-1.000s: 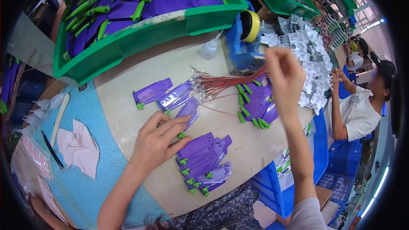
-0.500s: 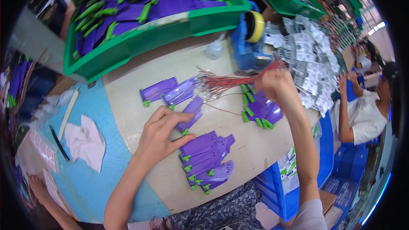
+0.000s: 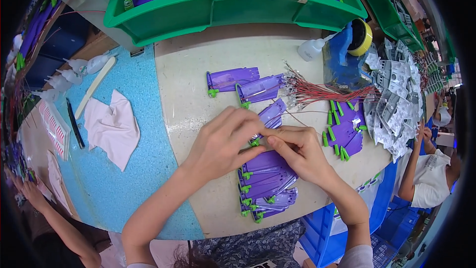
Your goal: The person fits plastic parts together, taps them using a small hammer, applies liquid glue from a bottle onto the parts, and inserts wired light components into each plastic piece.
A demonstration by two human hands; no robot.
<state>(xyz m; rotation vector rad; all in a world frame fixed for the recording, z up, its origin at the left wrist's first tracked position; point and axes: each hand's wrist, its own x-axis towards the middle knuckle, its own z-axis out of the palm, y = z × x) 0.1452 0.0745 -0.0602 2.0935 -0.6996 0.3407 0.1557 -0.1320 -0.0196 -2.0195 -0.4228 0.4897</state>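
Note:
At the middle of the table my left hand (image 3: 225, 139) is closed around the lower end of a purple plastic piece (image 3: 272, 111) with a green clip (image 3: 254, 142); its fingers are slightly blurred. My right hand (image 3: 305, 154) meets it there, thumb and forefinger pinched together at the clip. Whatever lies between those fingertips is too small to make out. Just below both hands lies an overlapping stack of purple pieces (image 3: 270, 176) with green clips. Two more purple pieces, one (image 3: 233, 78) and another (image 3: 260, 89), rest beyond my left hand.
Red wires (image 3: 327, 94) lie in a bundle beyond my right hand, beside purple pieces with green ends (image 3: 347, 134). Grey parts (image 3: 396, 99) heap up at right, near a tape dispenser (image 3: 342, 54). A green bin (image 3: 238, 12) spans the back. Left lies a cloth (image 3: 114, 129).
My right hand has come from the red wires at the right to meet my left hand at the purple piece. The whole view has shifted, so the table things appear further right.

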